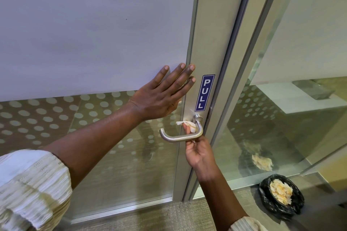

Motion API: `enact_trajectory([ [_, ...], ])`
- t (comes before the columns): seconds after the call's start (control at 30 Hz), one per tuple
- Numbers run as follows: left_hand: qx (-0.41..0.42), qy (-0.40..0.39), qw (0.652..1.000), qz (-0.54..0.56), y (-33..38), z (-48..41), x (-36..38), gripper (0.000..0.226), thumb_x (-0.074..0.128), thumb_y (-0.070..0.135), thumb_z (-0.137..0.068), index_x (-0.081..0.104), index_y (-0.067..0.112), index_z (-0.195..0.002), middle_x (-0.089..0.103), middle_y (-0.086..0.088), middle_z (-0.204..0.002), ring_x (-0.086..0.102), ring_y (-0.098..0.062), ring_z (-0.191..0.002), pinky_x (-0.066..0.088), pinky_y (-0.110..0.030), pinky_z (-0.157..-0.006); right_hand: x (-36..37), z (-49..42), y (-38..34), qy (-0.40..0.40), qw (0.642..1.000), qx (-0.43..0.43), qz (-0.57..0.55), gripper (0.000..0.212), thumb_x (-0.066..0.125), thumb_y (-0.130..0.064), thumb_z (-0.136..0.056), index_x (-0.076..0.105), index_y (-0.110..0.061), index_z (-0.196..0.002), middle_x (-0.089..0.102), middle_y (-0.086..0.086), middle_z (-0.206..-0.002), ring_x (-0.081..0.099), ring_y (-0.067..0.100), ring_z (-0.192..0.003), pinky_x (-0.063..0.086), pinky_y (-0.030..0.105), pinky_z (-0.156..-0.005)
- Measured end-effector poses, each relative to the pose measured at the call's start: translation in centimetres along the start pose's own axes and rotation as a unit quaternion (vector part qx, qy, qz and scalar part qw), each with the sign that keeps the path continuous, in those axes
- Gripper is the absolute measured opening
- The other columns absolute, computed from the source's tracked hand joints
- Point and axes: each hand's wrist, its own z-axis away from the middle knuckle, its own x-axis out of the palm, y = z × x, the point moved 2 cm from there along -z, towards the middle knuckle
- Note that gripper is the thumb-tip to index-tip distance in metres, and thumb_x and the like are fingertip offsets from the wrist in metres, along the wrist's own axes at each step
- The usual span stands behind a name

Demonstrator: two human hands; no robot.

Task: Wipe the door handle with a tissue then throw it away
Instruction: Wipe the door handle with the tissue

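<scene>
A brushed-metal lever door handle (176,138) sticks out from the door's metal frame, below a blue PULL sign (204,93). My right hand (199,153) reaches up from under the handle and pinches a crumpled white tissue (189,124) against the bend of the handle near its base. My left hand (165,93) lies flat with fingers spread on the frosted glass door just left of the frame, holding nothing.
A small bin with a black bag (281,196), holding crumpled tissues, stands on the carpet at the lower right beside a glass side panel (281,118). The panel reflects the bin. The door's lower glass carries a dotted pattern.
</scene>
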Motion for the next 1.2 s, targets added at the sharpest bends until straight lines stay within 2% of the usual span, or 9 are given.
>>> enact_trajectory([
  [0.13, 0.000, 0.001, 1.000, 0.002, 0.0, 0.0, 0.0, 0.070, 0.045, 0.033, -0.106, 0.026, 0.005, -0.167, 0.018, -0.021, -0.173, 0.019, -0.038, -0.160, 0.008, -0.053, -0.130, -0.5, -0.2, -2.5, 0.064, 0.981, -0.092, 0.155, 0.013, 0.060, 0.015, -0.085, 0.066, 0.003, -0.086, 0.075, 0.017, -0.082, 0.074, 0.022, -0.065, 0.063, 0.029, -0.063],
  [0.23, 0.005, -0.002, 1.000, 0.000, 0.0, 0.1, 0.0, 0.070, 0.044, 0.034, -0.107, 0.025, 0.005, -0.167, 0.019, -0.022, -0.173, 0.020, -0.038, -0.160, 0.007, -0.053, -0.130, -0.3, -0.1, -4.4, 0.103, 0.915, -0.235, 0.312, 0.010, 0.061, 0.001, -0.094, 0.066, -0.006, -0.091, 0.072, 0.013, -0.089, 0.067, 0.019, -0.074, 0.058, 0.032, -0.071],
  [0.3, 0.007, -0.004, 1.000, -0.001, 0.0, 0.1, 0.1, 0.069, 0.042, 0.035, -0.107, 0.024, 0.005, -0.167, 0.018, -0.022, -0.173, 0.020, -0.038, -0.160, 0.007, -0.053, -0.130, 0.4, 0.5, -5.1, 0.104, 0.826, -0.327, 0.446, 0.007, 0.067, -0.008, -0.092, 0.072, -0.009, -0.098, 0.075, 0.008, -0.096, 0.070, 0.017, -0.083, 0.057, 0.031, -0.080],
  [0.37, 0.005, -0.005, 1.000, 0.001, -0.1, 0.1, 0.1, 0.069, 0.041, 0.035, -0.108, 0.024, 0.005, -0.167, 0.018, -0.022, -0.173, 0.019, -0.039, -0.160, 0.007, -0.053, -0.130, 1.4, 1.4, -5.2, 0.057, 0.713, -0.407, 0.568, 0.007, 0.069, -0.017, -0.092, 0.075, -0.018, -0.097, 0.074, -0.005, -0.090, 0.068, 0.003, -0.082, 0.049, 0.009, -0.070],
  [0.43, 0.003, -0.004, 1.000, 0.005, 0.0, 0.0, 0.0, 0.069, 0.042, 0.034, -0.107, 0.024, 0.005, -0.167, 0.018, -0.022, -0.173, 0.019, -0.038, -0.160, 0.008, -0.053, -0.130, 2.4, 2.3, -4.9, 0.002, 0.606, -0.480, 0.634, 0.008, 0.067, -0.021, -0.094, 0.074, -0.019, -0.099, 0.067, -0.006, -0.097, 0.062, -0.001, -0.087, 0.044, 0.003, -0.072],
  [0.6, 0.003, -0.003, 1.000, 0.012, 0.0, -0.1, -0.2, 0.070, 0.045, 0.035, -0.106, 0.026, 0.005, -0.167, 0.019, -0.021, -0.173, 0.021, -0.038, -0.160, 0.008, -0.053, -0.130, 4.4, 2.9, -2.3, -0.107, 0.373, -0.566, 0.727, 0.018, 0.065, -0.016, -0.095, 0.070, -0.005, -0.110, 0.059, 0.007, -0.111, 0.057, 0.020, -0.107, 0.051, 0.033, -0.100],
  [0.67, 0.003, -0.002, 1.000, 0.013, 0.0, -0.1, -0.3, 0.071, 0.046, 0.035, -0.106, 0.026, 0.004, -0.167, 0.019, -0.022, -0.173, 0.021, -0.038, -0.160, 0.007, -0.053, -0.131, 3.8, 2.7, -2.7, -0.121, 0.322, -0.561, 0.753, 0.021, 0.066, -0.014, -0.093, 0.070, -0.004, -0.111, 0.060, 0.009, -0.112, 0.059, 0.024, -0.109, 0.053, 0.041, -0.099],
  [0.97, 0.006, 0.000, 1.000, 0.014, 0.1, 0.0, 0.0, 0.071, 0.045, 0.034, -0.105, 0.026, 0.004, -0.166, 0.017, -0.022, -0.173, 0.018, -0.039, -0.160, 0.008, -0.053, -0.131, 2.1, 2.9, -4.1, -0.056, 0.424, -0.544, 0.722, 0.009, 0.068, -0.009, -0.092, 0.071, -0.009, -0.101, 0.060, 0.002, -0.103, 0.059, 0.012, -0.087, 0.039, 0.009, -0.077],
  [1.2, 0.005, -0.004, 1.000, 0.014, 0.0, 0.0, 0.2, 0.072, 0.045, 0.034, -0.104, 0.024, 0.004, -0.167, 0.011, -0.024, -0.174, 0.017, -0.039, -0.160, 0.009, -0.054, -0.130, 2.3, 1.4, -5.9, 0.043, 0.591, -0.408, 0.695, 0.013, 0.070, -0.026, -0.090, 0.068, -0.023, -0.078, 0.068, -0.009, -0.071, 0.062, 0.008, -0.065, 0.037, 0.009, -0.050],
])
